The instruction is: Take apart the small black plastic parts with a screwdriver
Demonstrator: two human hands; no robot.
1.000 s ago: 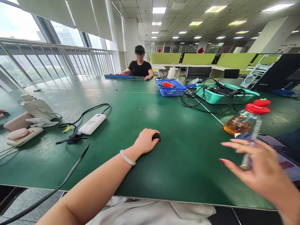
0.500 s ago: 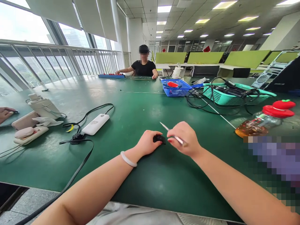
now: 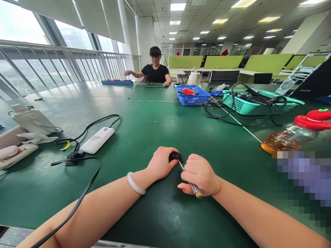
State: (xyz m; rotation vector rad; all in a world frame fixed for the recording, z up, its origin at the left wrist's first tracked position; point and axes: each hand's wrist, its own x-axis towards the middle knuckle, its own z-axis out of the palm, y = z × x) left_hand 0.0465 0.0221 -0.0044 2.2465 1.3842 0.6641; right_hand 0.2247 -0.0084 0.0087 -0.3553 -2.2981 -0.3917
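My left hand (image 3: 162, 163) rests on the green table, thumb and fingers closed around a small black block-like part (image 3: 176, 157). Much of that part is hidden under my fingers, so its kind cannot be made out. A slim screwdriver (image 3: 194, 188) with a metal shaft and a brownish end cap is gripped in the curled fingers of my right hand (image 3: 200, 173). Its shaft slants forward and left, and the tip meets the near side of the black part beside my left thumb. My right thumb sticks out below the shaft.
Left of my hands lie a white power bank (image 3: 97, 140) and a black cable (image 3: 88, 186) that crosses my left forearm. Blue (image 3: 192, 100) and teal (image 3: 240, 107) baskets stand at the back right, near a red-lidded jar (image 3: 287, 136). Across the table sits a person (image 3: 155, 73).
My right hand has turned and lowered, bringing the screwdriver's tip from above the table onto the black part. My left hand keeps its hold. The view has shifted slightly right.
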